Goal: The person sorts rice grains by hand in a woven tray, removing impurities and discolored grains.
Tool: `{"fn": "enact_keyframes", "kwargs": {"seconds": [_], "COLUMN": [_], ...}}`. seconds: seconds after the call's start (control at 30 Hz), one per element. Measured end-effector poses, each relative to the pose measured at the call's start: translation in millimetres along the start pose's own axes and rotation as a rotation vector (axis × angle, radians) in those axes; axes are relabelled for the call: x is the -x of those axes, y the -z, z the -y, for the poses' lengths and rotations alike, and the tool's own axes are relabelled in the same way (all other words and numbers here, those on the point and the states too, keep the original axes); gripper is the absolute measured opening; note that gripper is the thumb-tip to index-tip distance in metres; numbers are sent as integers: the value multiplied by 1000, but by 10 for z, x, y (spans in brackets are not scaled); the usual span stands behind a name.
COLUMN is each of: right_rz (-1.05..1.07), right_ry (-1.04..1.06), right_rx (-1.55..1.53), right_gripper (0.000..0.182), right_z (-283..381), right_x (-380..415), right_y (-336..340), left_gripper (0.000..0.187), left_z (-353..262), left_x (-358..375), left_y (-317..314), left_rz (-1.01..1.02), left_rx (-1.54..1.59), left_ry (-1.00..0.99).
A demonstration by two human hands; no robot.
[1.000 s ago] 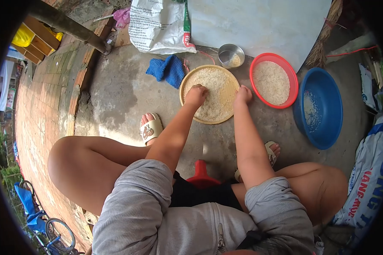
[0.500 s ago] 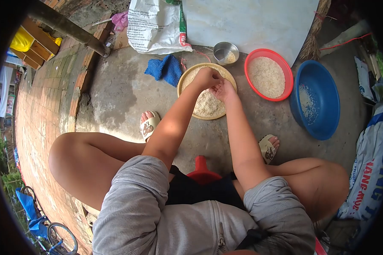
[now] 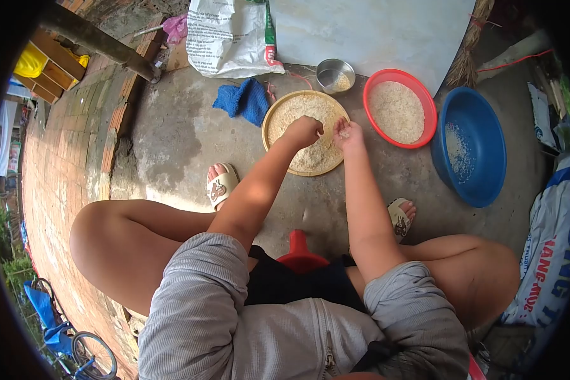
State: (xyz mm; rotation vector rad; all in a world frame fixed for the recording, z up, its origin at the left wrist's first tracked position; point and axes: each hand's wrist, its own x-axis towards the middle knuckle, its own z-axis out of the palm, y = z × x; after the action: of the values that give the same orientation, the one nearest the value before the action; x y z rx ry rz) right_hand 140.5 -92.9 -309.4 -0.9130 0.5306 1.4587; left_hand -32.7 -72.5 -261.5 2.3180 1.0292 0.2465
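Note:
A round woven tray (image 3: pixel 278 109) of pale rice grains (image 3: pixel 313 158) lies on the ground before me. My left hand (image 3: pixel 304 132) hangs over its middle, back upward, with the fingers curled together; whatever they pinch is hidden or too small to name. Over the tray's right edge, my right hand (image 3: pixel 349 135) is turned palm up and cupped, with a few pale grains showing in the palm. The two hands are slightly apart.
A metal bowl (image 3: pixel 328 69) with a few grains stands behind the tray. To the right are a red basin (image 3: pixel 432 120) of rice and a blue basin (image 3: pixel 484 171) with scattered grains. A blue cloth (image 3: pixel 252 104) lies left; a white sack (image 3: pixel 225 44) lies behind.
My hands were together over the tray and have drawn apart. The left moved slightly down and left, while the right shifted to the tray's right edge, palm up.

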Motion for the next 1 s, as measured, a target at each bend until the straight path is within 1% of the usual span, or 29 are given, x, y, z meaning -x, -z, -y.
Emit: {"fn": "enact_keyframes", "kwargs": {"seconds": [0.03,0.07,0.13,0.17,0.23,0.33,0.4,0.43,0.47,0.5,0.57,0.6,0.67,0.7,0.73,0.77,0.8,0.83,0.87,0.9,0.93,0.97,1.0], "right_rz": [-3,-7,-23,-36,-40,-45,-49,-62,-74,-74,-57,-58,-19,-20,-6,8,8,10,11,10,83,155,154], "right_ry": [12,23,19,13,15,15,12,-8,-27,-25,9,9,-3,-4,-27,-50,-50,-88,-125,-124,-118,-111,-111], "right_rx": [-6,-12,-17,-23,-16,11,32,117,202,203,345,346,423,421,456,491,491,471,450,449,371,294,294], "right_gripper": [34,35,35,36,34,34,36,36,37,37,37,37,37,37,35,33,33,30,27,27,24,20,20], "right_z": [11,20,15,7,-19,-44,-52,-41,-28,-8,40,69,124,121,120,119,108,84,61,52,47,51,68], "right_x": [-33,-53,-40,-25,49,50,36,29,41,50,69,58,49,67,89,105,75,45,76,111,154,168,177], "right_y": [37,63,65,56,29,24,2,-9,-36,-66,-120,-129,-142,-141,-138,-139,-115,-89,-100,-107,-100,-89,-89], "left_gripper": [18,23,25,25,19,13,12,11,10,10,8,8,9,15,15,15,15,14,14,16,17,17,20], "left_z": [43,25,-83,-162,-319,-275,-227,-190,-177,-148,-102,-123,-169,-208,-261,-330,-434,-544,-556,-561,-564,-602,-642], "left_x": [64,135,267,324,397,369,360,344,321,296,239,189,67,7,-48,-102,-134,-154,-194,-246,-276,-270,-260], "left_y": [-116,-183,-275,-295,-321,-542,-621,-650,-641,-620,-533,-459,-275,-182,-98,-16,88,187,174,173,164,178,188], "left_rz": [21,34,-12,-12,-33,-42,-39,-47,-56,-58,-163,-163,-297,-335,-335,-359,-382,-325,-323,-269,-214,-213,-316], "left_rx": [-43,-43,-68,-66,-157,-215,-193,-170,-145,-144,66,67,253,215,213,291,369,432,433,398,364,365,314], "left_ry": [-24,32,120,120,140,163,162,175,187,187,204,204,159,130,131,124,118,145,144,119,93,93,38]}}
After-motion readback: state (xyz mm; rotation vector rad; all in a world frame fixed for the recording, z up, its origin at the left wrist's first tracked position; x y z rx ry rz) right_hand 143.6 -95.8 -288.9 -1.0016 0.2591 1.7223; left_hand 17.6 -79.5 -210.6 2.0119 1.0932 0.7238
